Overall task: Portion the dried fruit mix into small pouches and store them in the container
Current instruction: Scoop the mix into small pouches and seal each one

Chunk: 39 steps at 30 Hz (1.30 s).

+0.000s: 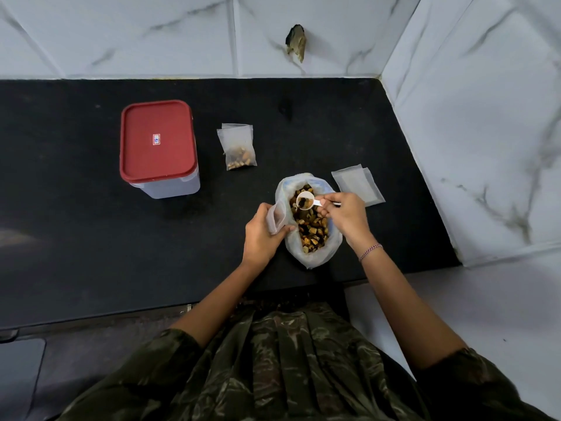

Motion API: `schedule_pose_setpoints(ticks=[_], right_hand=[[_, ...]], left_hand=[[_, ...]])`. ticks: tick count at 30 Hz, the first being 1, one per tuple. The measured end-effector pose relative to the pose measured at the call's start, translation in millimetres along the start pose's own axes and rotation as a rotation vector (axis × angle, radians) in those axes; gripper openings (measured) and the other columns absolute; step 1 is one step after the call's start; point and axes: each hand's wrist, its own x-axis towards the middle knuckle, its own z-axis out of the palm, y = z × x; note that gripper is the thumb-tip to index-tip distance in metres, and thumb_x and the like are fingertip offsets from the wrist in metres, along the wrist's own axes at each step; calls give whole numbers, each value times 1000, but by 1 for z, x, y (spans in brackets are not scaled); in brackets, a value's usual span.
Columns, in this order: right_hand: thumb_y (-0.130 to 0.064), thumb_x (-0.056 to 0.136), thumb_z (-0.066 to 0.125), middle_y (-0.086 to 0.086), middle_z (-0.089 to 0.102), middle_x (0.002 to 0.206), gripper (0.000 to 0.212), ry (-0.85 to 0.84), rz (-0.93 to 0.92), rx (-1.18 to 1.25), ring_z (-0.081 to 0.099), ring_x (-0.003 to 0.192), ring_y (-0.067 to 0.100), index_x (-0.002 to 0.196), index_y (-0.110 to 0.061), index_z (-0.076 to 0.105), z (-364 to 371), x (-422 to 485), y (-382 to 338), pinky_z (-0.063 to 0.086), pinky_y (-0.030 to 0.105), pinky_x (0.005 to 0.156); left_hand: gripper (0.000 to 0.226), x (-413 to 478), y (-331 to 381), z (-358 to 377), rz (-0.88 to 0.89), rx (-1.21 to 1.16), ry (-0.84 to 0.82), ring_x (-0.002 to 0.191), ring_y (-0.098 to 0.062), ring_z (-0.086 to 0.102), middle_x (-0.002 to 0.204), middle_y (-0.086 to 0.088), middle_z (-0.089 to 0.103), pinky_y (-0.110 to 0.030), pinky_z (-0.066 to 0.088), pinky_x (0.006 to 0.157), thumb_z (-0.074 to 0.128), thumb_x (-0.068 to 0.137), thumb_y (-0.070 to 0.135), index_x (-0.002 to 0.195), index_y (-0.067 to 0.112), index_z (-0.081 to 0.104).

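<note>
One filled pouch lies between lidded container and fruit bag.

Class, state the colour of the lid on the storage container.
Red; the lid shows best in the head view.

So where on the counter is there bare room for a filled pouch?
The counter is bare left of and in front of the container, and between the filled pouch and the empty pouches. Crowded round the fruit bag.
</note>
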Motion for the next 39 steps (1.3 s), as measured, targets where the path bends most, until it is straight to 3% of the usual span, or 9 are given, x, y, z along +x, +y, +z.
schedule_pose_setpoints(ticks=[8,16,20,24,28,35,37,39], right_hand=[[-7,90,59,3,69,84,20,-31,130,324,63,77,8,108,-6,68,-6,-13,-5,54,26,84],[-11,89,61,2,71,83,19,-83,26,419,64,77,6,106,-9,69,0,-34,-35,53,23,82],[-12,90,60,4,72,87,17,-92,-74,342,65,77,5,103,-15,71,3,-45,-48,53,23,83],[-13,91,60,4,72,85,16,-68,-205,235,63,71,-1,103,-14,71,7,-53,-58,52,14,77],[-13,92,59,-7,68,82,18,-10,-307,65,61,70,-6,104,-16,71,11,-57,-63,44,2,72],[-17,93,58,-7,67,105,19,148,-497,-233,56,90,-4,106,-18,71,15,-64,-69,40,3,85],[-17,93,56,-4,66,108,21,156,-555,-330,56,99,0,109,-17,70,17,-66,-70,40,10,91],[-12,93,55,-3,60,104,22,104,-593,-322,53,91,-3,111,-10,68,19,-68,-70,36,4,86]], left_hand=[[46,-6,-1,-7,66,25,135,88,-8,63,96,8,64,-34,56,74,82,73,37,104,23,52],[62,-1,8,-14,83,30,238,91,-10,64,103,3,64,-35,57,73,75,70,51,113,19,45],[60,2,10,-16,87,103,265,90,-13,65,106,1,64,-33,56,70,80,73,40,115,16,44],[58,3,15,-18,80,178,286,86,-9,61,102,6,61,-20,47,65,78,76,38,116,14,45],[53,3,16,-20,64,174,287,82,-3,55,97,15,53,-5,37,60,77,77,34,115,13,46],[54,2,19,-20,35,130,279,82,-4,57,97,12,57,-8,38,62,77,76,37,114,15,45],[56,1,20,-19,46,112,286,83,-6,59,97,12,57,-15,41,65,77,76,38,114,14,45],[58,1,22,-18,52,95,292,84,-10,61,98,12,57,-23,46,67,80,74,36,115,13,45]])
